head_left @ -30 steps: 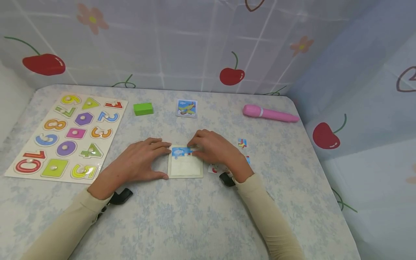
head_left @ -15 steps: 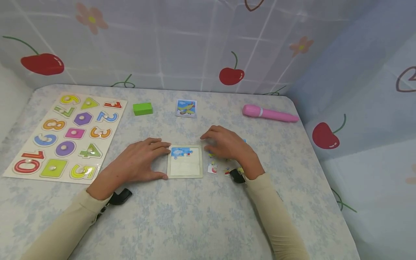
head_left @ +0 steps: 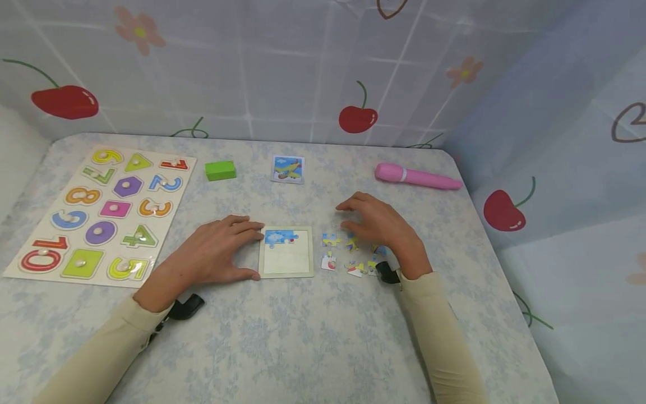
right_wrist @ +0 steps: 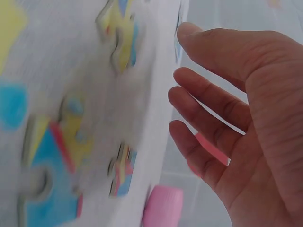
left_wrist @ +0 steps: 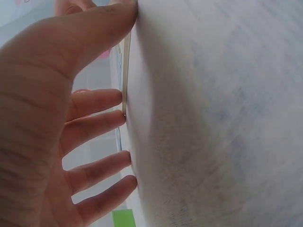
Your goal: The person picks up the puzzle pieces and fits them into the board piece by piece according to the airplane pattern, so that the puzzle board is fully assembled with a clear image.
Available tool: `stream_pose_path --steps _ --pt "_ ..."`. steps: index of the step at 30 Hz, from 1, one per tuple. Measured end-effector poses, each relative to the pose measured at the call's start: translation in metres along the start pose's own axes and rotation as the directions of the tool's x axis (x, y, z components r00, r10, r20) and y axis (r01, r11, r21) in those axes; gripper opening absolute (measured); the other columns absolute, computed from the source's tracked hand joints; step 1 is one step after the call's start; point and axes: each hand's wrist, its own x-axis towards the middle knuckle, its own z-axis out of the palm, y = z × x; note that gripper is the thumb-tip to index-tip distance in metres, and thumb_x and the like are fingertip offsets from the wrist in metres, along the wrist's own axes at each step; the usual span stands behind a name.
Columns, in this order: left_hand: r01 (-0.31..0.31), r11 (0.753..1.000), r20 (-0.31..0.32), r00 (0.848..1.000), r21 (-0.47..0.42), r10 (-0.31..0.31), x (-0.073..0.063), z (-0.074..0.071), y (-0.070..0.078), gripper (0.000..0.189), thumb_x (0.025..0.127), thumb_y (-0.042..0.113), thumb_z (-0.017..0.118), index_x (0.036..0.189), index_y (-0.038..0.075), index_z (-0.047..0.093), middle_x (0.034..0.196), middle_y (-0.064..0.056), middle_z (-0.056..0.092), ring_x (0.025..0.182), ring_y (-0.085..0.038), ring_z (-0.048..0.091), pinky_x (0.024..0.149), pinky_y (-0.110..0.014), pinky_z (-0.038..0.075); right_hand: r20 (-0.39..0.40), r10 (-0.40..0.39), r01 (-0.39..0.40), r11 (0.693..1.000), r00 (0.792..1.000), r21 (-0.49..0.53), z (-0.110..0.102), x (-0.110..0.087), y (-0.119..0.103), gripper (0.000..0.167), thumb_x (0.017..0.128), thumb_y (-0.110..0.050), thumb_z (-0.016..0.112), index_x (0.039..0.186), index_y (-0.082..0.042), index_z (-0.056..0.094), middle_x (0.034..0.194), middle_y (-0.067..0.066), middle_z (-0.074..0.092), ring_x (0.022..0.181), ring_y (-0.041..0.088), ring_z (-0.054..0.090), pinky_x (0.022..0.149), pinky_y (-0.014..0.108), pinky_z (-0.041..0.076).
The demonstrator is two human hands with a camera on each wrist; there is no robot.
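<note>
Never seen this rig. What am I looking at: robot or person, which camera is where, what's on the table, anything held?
No robot: these are a person's two bare hands. The wide picture comes from a head camera looking forward and down; the two close-ups come from cameras on the left and right wrists.

On the table is a small frame, with blue pieces in its far left part. Loose pieces lie to its right. Farther out are a number board, a green block, a plane card and a pink stick.

Nothing is gripped: the left hand touches the frame's left edge, and the right hand is near the loose pieces, holding nothing.
</note>
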Motion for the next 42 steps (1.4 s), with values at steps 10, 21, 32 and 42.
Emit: stream_pose_path --steps 10,21,32,42 --pt "-0.002 1.0 -0.002 1.0 0.005 0.002 -0.001 0.0 0.0 0.083 0.079 0.07 0.087 0.14 0.015 0.072 0.156 -0.003 0.061 0.144 -0.035 0.054 0.104 -0.056 0.054 -0.028 0.033 -0.032 0.999 0.999 0.036 -0.005 -0.014 0.02 0.041 0.099 -0.019 0.08 0.138 -0.011 0.072 0.134 0.008 0.067 0.119 0.027 0.064 0.103 0.05 0.054" --pt "-0.004 1.0 0.0 1.0 -0.002 0.004 0.0 0.0 0.0 0.083 0.079 0.07 0.086 0.141 0.016 0.071 0.157 -0.002 0.06 0.145 -0.034 0.053 0.104 -0.057 0.054 0.002 0.116 -0.116 0.989 0.993 0.092 -0.013 -0.024 0.041 0.044 0.097 -0.016 0.082 0.139 -0.01 0.072 0.131 0.009 0.068 0.122 0.028 0.063 0.106 0.051 0.052" --pt "0.002 1.0 0.006 1.0 -0.005 -0.002 0.0 -0.001 0.0 0.084 0.079 0.07 0.086 0.141 0.016 0.071 0.157 -0.002 0.059 0.146 -0.035 0.052 0.106 -0.058 0.053 0.042 0.117 -0.122 0.984 0.992 0.13 -0.018 -0.031 0.056 0.05 0.091 -0.016 0.088 0.137 -0.006 0.072 0.13 0.011 0.068 0.121 0.03 0.062 0.11 0.053 0.049" --pt "0.007 1.0 0.011 1.0 -0.005 -0.007 -0.001 0.0 0.0 0.084 0.08 0.07 0.086 0.142 0.016 0.071 0.157 -0.002 0.059 0.146 -0.035 0.052 0.106 -0.058 0.053 0.023 0.057 -0.06 0.986 0.998 0.156 -0.013 -0.031 0.065 0.043 0.091 -0.01 0.087 0.132 -0.003 0.074 0.123 0.011 0.071 0.115 0.03 0.064 0.106 0.052 0.05"
